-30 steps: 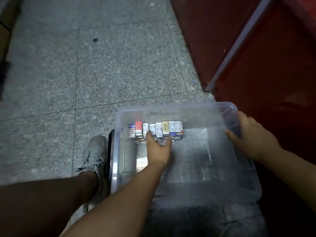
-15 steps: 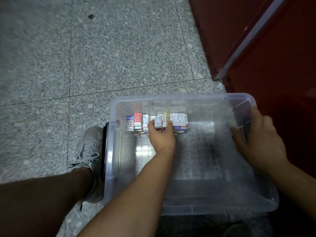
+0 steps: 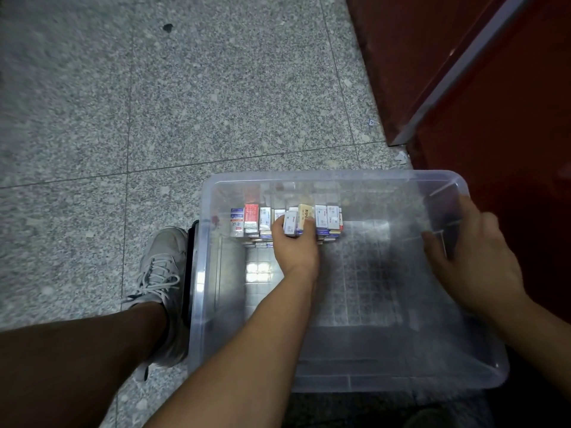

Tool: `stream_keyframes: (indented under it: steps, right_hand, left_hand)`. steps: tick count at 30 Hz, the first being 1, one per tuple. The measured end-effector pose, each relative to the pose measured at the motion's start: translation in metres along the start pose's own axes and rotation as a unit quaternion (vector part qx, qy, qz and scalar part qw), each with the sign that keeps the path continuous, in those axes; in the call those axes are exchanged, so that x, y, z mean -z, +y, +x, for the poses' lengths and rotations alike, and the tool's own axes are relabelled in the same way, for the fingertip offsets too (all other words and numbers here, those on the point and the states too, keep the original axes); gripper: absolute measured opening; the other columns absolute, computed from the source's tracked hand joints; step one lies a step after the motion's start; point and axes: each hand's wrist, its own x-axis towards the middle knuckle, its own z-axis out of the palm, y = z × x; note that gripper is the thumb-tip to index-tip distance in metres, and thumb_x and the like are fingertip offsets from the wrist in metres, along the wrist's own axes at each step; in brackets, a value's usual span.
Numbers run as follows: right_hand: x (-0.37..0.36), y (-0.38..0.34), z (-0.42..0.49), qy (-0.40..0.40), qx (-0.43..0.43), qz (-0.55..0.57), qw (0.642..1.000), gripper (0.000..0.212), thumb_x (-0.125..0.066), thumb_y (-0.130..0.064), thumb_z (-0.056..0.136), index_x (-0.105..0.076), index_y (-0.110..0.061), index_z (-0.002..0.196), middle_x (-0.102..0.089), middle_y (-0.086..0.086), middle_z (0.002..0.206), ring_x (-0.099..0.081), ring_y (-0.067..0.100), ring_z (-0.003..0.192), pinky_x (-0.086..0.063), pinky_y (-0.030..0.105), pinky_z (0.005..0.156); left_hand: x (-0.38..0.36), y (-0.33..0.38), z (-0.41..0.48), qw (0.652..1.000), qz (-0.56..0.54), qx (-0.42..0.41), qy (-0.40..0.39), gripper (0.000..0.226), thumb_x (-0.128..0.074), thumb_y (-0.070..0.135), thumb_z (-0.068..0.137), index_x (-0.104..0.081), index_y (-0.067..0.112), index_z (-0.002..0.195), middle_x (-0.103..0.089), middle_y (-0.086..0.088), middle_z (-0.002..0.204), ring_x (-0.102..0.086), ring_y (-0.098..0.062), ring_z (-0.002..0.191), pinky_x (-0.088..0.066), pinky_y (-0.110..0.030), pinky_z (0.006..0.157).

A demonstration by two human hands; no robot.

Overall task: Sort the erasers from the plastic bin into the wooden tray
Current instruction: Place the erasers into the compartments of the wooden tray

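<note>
The clear plastic bin [image 3: 202,273] sat low in the frame, right of centre, with speckled stone floor [image 3: 185,103] beyond it and a grey shoe [image 3: 160,273] just beside its left wall. The erasers [image 3: 251,217] stood on end in a tight row against the bin's far wall, toward its upper left corner, with more lying underneath. Packed that way, their wrappers faced up and could be read for sorting. The left hand [image 3: 295,247] reached into the middle of the row, fingers and thumb curled round a small batch [image 3: 298,220], a white one and a yellowish one. These were raised a little above their neighbours, which looked like the start of lifting them out. The right hand [image 3: 472,257] clasped the bin's right wall, thumb apparently inside and fingers outside, most likely to keep the light bin from sliding or tipping as the other hand pulled. The wooden tray was not in view, so where the batch should go could not be told. A dark red panel [image 3: 509,134] filled the upper right.
</note>
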Motion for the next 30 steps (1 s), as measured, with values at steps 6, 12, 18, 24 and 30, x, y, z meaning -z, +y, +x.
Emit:
stream_keyframes:
  steps: [6,12,18,24,30]
  right_hand:
    - [0.000,0.001,0.000,0.000,0.002,-0.005,1.000,0.076,-0.058,-0.049,0.092,-0.025,-0.018,0.153,-0.048,0.019,0.114,-0.055,0.038,0.094,-0.041,0.038,0.068]
    - [0.001,0.000,0.000,0.001,-0.001,-0.006,1.000,0.076,-0.057,-0.049,0.092,-0.026,-0.019,0.154,-0.047,0.018,0.114,-0.055,0.037,0.095,-0.041,0.038,0.069]
    - [0.002,-0.001,0.000,-0.007,-0.007,-0.001,1.000,0.076,-0.055,-0.051,0.092,-0.023,-0.022,0.155,-0.048,0.017,0.116,-0.056,0.036,0.096,-0.050,0.046,0.073]
    - [0.004,-0.002,-0.001,-0.011,-0.001,0.001,1.000,0.076,-0.056,-0.049,0.092,-0.022,-0.022,0.154,-0.048,0.017,0.112,-0.055,0.034,0.091,-0.045,0.039,0.068]
    - [0.027,-0.018,-0.009,-0.053,0.003,-0.164,0.985,0.078,-0.057,-0.049,0.092,-0.026,-0.018,0.156,-0.050,0.018,0.114,-0.054,0.034,0.100,-0.049,0.042,0.078]
  left_hand:
    - [-0.004,0.000,-0.001,0.999,-0.025,0.025,0.010,0.053,-0.079,0.043,0.068,-0.069,0.027,0.118,-0.077,0.008,0.102,-0.073,-0.016,0.099,-0.057,-0.045,0.097]
    - [-0.009,0.007,-0.007,0.997,-0.048,0.040,0.033,0.049,-0.082,0.014,0.082,-0.066,0.020,0.128,-0.075,0.005,0.109,-0.072,-0.014,0.099,-0.056,-0.038,0.099]
    - [0.000,0.006,-0.006,0.998,-0.053,0.021,0.030,0.040,-0.081,0.021,0.080,-0.070,0.021,0.118,-0.077,0.004,0.104,-0.073,-0.018,0.101,-0.056,-0.045,0.099]
    - [0.018,0.018,-0.017,0.999,-0.042,-0.002,0.023,0.036,-0.076,0.014,0.088,-0.068,0.016,0.123,-0.077,0.003,0.106,-0.072,-0.014,0.100,-0.054,-0.042,0.102]
    - [0.042,0.073,-0.057,0.989,-0.088,-0.011,-0.116,0.027,-0.067,-0.001,0.093,-0.066,0.007,0.119,-0.073,-0.008,0.107,-0.069,-0.019,0.091,-0.061,-0.036,0.081]
